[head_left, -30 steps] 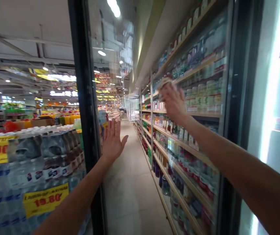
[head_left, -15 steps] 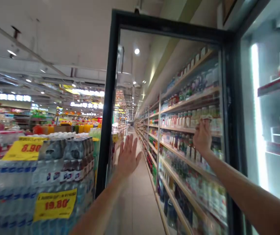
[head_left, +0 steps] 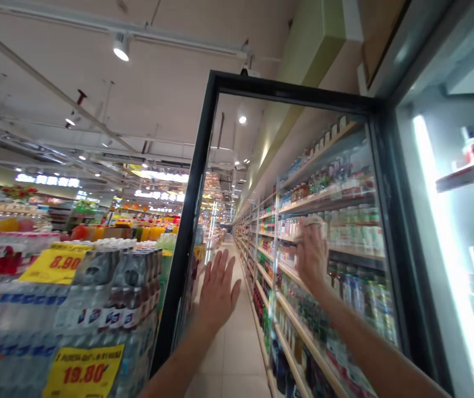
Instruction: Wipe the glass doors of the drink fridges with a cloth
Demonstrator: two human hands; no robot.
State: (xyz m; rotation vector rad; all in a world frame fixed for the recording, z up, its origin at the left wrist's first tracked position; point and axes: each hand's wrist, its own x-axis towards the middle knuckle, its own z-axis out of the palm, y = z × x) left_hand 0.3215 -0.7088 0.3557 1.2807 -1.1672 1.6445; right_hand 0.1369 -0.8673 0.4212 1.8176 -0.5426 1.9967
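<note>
A tall glass cooler door [head_left: 286, 182] with a black frame stands swung open in front of me. My left hand [head_left: 218, 290] lies flat on the glass near the door's left edge, fingers spread and holding nothing. My right hand [head_left: 312, 254] presses a crumpled pale cloth [head_left: 309, 223] against the glass, higher up and to the right. Shelves of bottles show through the pane.
The lit cooler interior [head_left: 464, 221] with white shelves and a few bottles lies to the right. Stacked packs of bottled water [head_left: 74, 309] with yellow price signs stand at the left. A tiled aisle [head_left: 237, 354] runs ahead beside long drink shelves [head_left: 298, 331].
My view has tipped upward, showing the door's top frame. My right hand with the cloth slid right across the glass and then back left. My left hand stayed flat on the glass.
</note>
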